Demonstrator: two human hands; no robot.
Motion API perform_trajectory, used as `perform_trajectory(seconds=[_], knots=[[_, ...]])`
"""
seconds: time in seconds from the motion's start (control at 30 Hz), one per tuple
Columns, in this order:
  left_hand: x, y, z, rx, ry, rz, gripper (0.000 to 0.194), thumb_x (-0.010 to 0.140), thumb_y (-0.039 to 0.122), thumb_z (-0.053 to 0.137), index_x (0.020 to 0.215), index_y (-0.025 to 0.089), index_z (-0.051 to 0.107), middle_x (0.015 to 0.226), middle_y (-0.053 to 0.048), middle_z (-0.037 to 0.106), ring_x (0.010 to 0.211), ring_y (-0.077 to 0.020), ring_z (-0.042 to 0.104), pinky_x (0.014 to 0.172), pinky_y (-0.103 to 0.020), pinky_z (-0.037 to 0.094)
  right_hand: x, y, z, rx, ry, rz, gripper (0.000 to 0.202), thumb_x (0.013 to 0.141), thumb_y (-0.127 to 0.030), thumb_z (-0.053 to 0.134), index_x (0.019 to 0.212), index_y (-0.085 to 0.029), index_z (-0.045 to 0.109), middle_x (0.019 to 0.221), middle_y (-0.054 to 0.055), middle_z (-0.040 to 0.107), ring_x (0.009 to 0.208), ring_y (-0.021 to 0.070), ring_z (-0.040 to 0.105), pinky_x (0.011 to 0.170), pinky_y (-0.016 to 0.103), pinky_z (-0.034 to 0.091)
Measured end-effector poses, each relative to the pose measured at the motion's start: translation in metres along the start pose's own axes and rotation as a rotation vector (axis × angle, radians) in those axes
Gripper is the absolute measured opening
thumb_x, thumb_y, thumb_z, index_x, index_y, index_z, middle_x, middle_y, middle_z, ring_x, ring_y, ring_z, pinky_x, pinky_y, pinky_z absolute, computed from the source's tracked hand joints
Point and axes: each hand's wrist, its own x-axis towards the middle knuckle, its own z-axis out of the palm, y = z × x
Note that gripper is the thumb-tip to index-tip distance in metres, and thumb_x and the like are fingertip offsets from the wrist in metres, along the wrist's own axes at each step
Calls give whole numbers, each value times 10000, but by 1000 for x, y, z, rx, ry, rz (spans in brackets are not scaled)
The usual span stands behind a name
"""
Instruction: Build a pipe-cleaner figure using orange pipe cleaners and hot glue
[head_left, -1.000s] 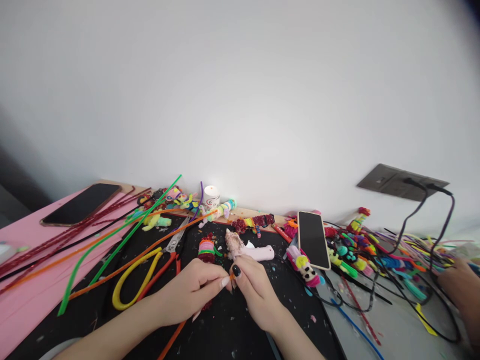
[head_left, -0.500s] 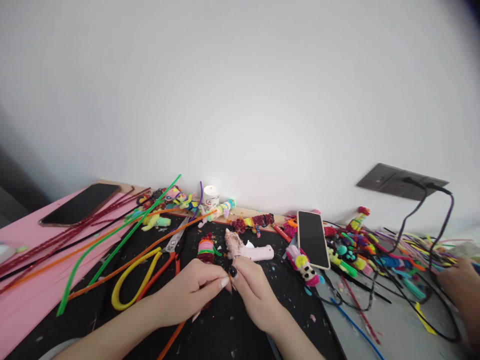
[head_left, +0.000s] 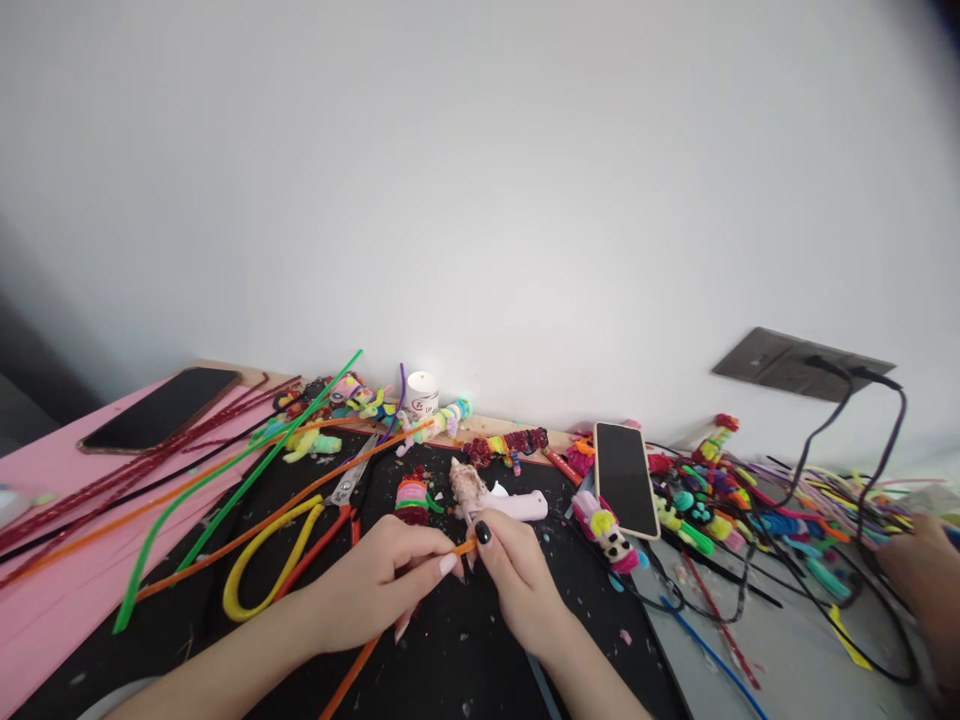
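At the near side of the worktop (head_left: 480, 655), orange stem (head_left: 352, 680) runs out from under your left hand (head_left: 375, 585) towards the near edge. Above it, your left thumb and forefinger are nearly closed, pinching an orange piece (head_left: 465, 547); your right hand (head_left: 519, 580) meets its other end in a narrow pinch. Whether both stretches are one stem, you cannot tell.

Half a second ago your fingertips all but met and hid the piece; now your right thumb has drawn back a little and a short length shows, so it appears to bridge both pinches.

Just beyond your hands lie a striped figure (head_left: 412, 500) and a glue gun (head_left: 521, 506). To the left are a yellow loop (head_left: 234, 590) and scissors (head_left: 346, 487); to the right, a spotted figure (head_left: 615, 545) beside a phone (head_left: 626, 478). Another person's hand (head_left: 919, 565) is by the right edge, near loose stems. Along the far edge, a cup (head_left: 422, 392) stands near the wall (head_left: 480, 200).
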Motion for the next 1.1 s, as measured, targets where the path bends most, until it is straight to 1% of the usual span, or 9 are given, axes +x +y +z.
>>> perform_trajectory(seconds=[0.27, 0.4, 0.5, 0.6, 0.67, 0.77, 0.87, 1.0, 1.1], knots=[[2, 1, 0, 61, 23, 49, 362, 938, 389, 379, 794, 166, 626, 483, 51, 536, 416, -102, 552, 516, -195, 404, 0, -1, 1, 32, -48, 0, 360, 991, -310, 308, 704, -206, 499, 665, -3, 512, 631, 151, 489, 612, 272, 385], [2, -1, 1, 41, 22, 53, 371, 937, 388, 386, 739, 164, 607, 469, 43, 535, 431, -105, 548, 516, -195, 402, -1, 0, 2, 24, -6, 18, 340, 984, -297, 324, 707, -203, 497, 667, 5, 512, 632, 159, 482, 604, 278, 379], [3, -4, 0, -50, 70, 69, 344, 932, 383, 403, 806, 156, 629, 468, 45, 529, 438, -102, 516, 503, -195, 396, -1, 2, 4, 50, 78, 36, 298, 982, -280, 311, 770, -210, 508, 707, 24, 521, 652, 171, 489, 611, 286, 389], [6, -8, -1, -218, 234, 60, 310, 905, 396, 465, 846, 150, 644, 525, 42, 537, 448, -86, 464, 458, -185, 358, -2, 6, 8, 38, 142, 60, 146, 940, -227, 386, 870, -215, 513, 715, 16, 511, 634, 169, 482, 588, 275, 390], [8, -9, -3, -433, 320, 12, 281, 876, 410, 524, 858, 152, 636, 570, 41, 546, 449, -78, 468, 433, -178, 352, -2, 9, 11, 4, 138, 66, 78, 878, -167, 460, 910, -220, 508, 676, -15, 475, 583, 153, 455, 548, 254, 372], [12, -9, -4, -787, 349, -61, 249, 805, 399, 643, 835, 153, 624, 645, 23, 605, 514, -92, 576, 461, -172, 423, -2, 12, 14, -58, 93, 37, 148, 786, -137, 573, 891, -226, 517, 657, -41, 452, 563, 139, 448, 535, 240, 364], [14, -8, -5, -943, 382, -127, 261, 720, 369, 744, 802, 149, 632, 740, -14, 681, 635, -127, 667, 506, -166, 479, -2, 11, 14, -98, 70, 16, 198, 729, -236, 700, 795, -222, 514, 658, -40, 477, 581, 143, 460, 542, 246, 376], [16, -11, -3, -842, 428, -164, 266, 717, 364, 746, 815, 136, 650, 686, -33, 705, 624, -144, 682, 498, -172, 491, -4, 5, 11, -48, 88, -33, 143, 835, -306, 595, 759, -212, 520, 683, -17, 501, 612, 149, 475, 568, 260, 392], [16, -12, 0, -703, 419, -154, 243, 744, 360, 712, 770, 125, 652, 582, -22, 686, 534, -132, 654, 497, -192, 494, -4, 2, 11, 18, 155, -19, 244, 925, -300, 456, 707, -211, 520, 637, -13, 488, 597, 152, 462, 574, 271, 375]])
